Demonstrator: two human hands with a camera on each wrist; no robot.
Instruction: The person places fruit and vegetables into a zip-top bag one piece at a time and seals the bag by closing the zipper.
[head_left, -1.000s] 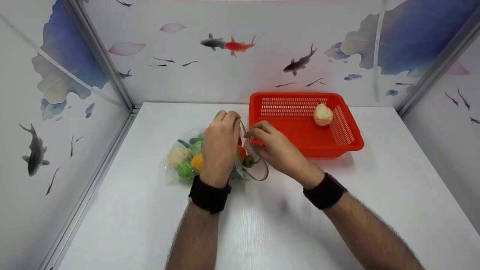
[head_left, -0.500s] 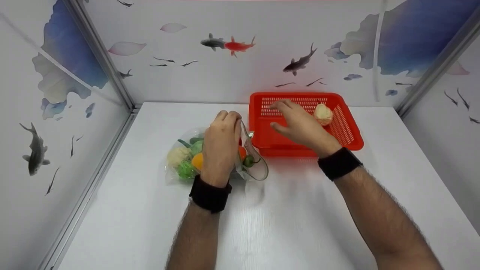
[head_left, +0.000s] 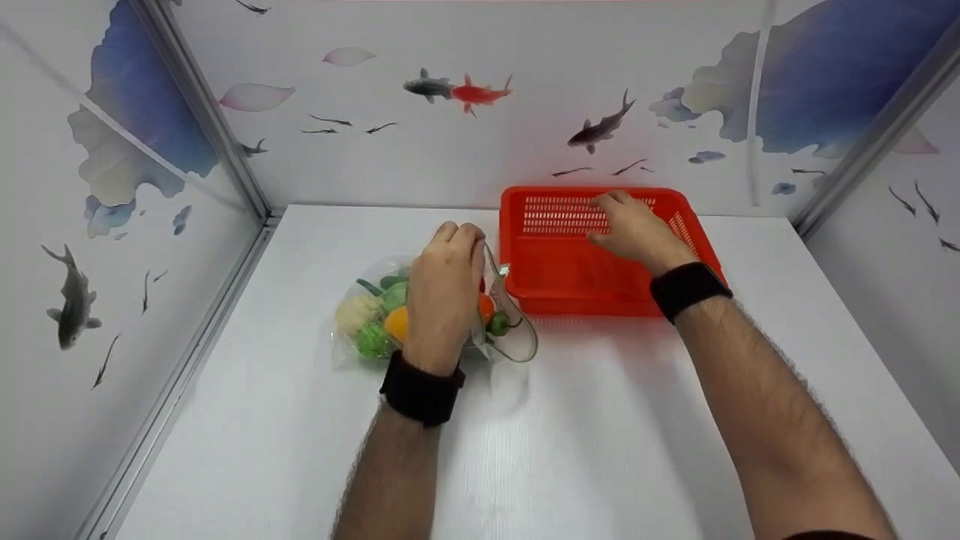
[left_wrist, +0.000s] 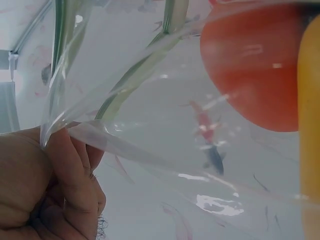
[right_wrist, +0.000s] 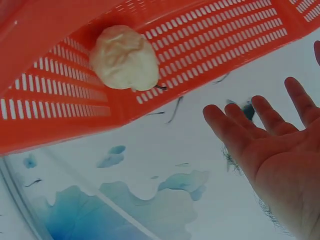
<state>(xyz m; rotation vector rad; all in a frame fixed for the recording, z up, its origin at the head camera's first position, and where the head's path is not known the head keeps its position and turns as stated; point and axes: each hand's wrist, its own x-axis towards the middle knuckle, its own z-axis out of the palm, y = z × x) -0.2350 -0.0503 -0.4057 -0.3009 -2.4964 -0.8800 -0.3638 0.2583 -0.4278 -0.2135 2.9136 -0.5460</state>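
Observation:
My left hand [head_left: 444,296] pinches the rim of a clear plastic bag [left_wrist: 165,155] with green-edged trim, as the left wrist view shows. Inside the bag lie toy vegetables: a cauliflower [head_left: 358,312], a bright green leafy piece [head_left: 373,341], a yellow piece [head_left: 396,324], a red-orange rounded piece [left_wrist: 252,65] and a green pepper [head_left: 498,324]. My right hand [head_left: 639,232] hovers over the red basket [head_left: 555,304] with its fingers spread and nothing held. In the right wrist view, a cream-coloured wrinkled ball-shaped vegetable [right_wrist: 125,59] sits in a basket corner; my hand hides it in the head view.
The basket stands on the white table [head_left: 525,450], right of the bag and close to the back wall [head_left: 360,165]. Printed side walls flank the table. The bag's strap loop [head_left: 531,349] lies toward the basket's near left corner.
My right hand has let go of the bag's edge and moved right and away from me, over the basket, its fingers spreading. The left hand and the bag have stayed in place.

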